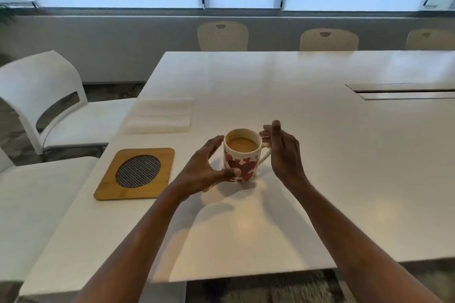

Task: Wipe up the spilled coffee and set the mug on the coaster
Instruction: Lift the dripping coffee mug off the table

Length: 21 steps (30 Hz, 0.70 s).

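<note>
Near-centre on the desk, my left hand fingers cup the mug; right hand at handle, grip unclear. Mug stands right of coaster, not on it. No spill visible to me. Paper towel farther left, untouched.

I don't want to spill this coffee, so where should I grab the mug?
By the handle, coming from the right: it juts toward your right hand, and the mug stands upright, quite full, so keep it level.
</note>
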Available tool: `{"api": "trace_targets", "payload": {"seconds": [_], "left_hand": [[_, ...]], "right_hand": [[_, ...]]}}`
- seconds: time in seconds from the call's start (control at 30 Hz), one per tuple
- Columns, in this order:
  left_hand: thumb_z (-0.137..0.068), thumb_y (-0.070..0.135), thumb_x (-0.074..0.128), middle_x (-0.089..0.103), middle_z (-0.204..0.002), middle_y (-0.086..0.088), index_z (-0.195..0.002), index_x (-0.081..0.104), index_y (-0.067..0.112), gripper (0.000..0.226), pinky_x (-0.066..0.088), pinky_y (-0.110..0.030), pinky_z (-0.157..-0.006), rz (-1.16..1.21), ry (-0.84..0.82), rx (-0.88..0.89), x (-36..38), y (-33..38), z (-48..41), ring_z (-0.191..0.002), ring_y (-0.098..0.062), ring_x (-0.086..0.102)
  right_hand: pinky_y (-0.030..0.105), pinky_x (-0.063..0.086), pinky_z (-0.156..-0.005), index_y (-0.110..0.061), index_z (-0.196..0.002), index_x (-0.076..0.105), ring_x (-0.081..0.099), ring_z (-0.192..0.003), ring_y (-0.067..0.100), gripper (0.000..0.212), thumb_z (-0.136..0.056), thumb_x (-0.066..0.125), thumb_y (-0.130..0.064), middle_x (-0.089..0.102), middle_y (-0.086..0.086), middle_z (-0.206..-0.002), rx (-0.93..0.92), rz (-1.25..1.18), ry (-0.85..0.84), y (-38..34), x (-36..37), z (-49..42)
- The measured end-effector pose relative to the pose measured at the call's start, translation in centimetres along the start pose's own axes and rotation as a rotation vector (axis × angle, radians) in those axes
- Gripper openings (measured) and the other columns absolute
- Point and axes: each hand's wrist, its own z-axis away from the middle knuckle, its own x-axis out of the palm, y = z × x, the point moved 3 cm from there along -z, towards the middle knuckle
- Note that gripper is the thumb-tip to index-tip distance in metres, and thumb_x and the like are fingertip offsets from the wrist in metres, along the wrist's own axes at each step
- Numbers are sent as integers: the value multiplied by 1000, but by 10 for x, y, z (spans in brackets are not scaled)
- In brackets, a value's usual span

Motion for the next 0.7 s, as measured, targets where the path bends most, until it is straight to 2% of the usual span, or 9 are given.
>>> {"api": "trace_targets", "payload": {"seconds": [0.13, 0.2, 0.3, 0.43, 0.6, 0.7], "left_hand": [[-63, 39, 86, 48, -140, 15, -137, 39, 36, 89, 39, -28, -108, 33, 15, 11, 3, 3, -3, -133, 0, 42], [-65, 31, 87, 49, -136, 17, -135, 39, 37, 85, 41, -24, -104, 26, 29, 5, 5, 0, -6, -130, 0, 44], [-67, 24, 88, 52, -134, 16, -137, 41, 32, 85, 43, -20, -100, 21, 37, 18, 8, 0, -8, -128, -1, 47], [-67, 21, 88, 55, -128, 14, -136, 43, 28, 82, 44, -17, -97, 29, 40, 11, 9, -2, -10, -123, -3, 51], [-67, 25, 87, 56, -125, 13, -136, 44, 26, 81, 45, -20, -97, 7, 47, 6, 8, -4, -12, -120, -5, 52], [-69, 24, 86, 59, -131, 4, -136, 46, 21, 79, 46, -24, -99, -10, 66, 20, 6, -3, -14, -120, -8, 53]], "right_hand": [[11, 50, -70, -4, -102, 70, 66, -81, 8, 55, -105, 28, -38, 70, 5, -89, 60, -82, 68, 3, 0, 4], [6, 48, -63, -2, -95, 70, 65, -75, 4, 56, -106, 28, -37, 70, 6, -85, 89, -106, 86, 6, 2, 4], [12, 46, -60, -4, -84, 68, 61, -66, 7, 56, -106, 29, -37, 67, 3, -73, 137, -115, 97, 11, 5, 4], [21, 45, -62, -9, -77, 64, 59, -64, 10, 53, -106, 31, -39, 64, 1, -68, 214, -155, 110, 16, 8, 1], [22, 46, -62, -14, -67, 61, 57, -61, 11, 52, -105, 35, -39, 62, 1, -64, 235, -162, 118, 18, 9, -4], [17, 46, -56, -13, -66, 59, 55, -58, 10, 50, -105, 37, -36, 61, 2, -63, 263, -171, 129, 20, 14, -6]]}}
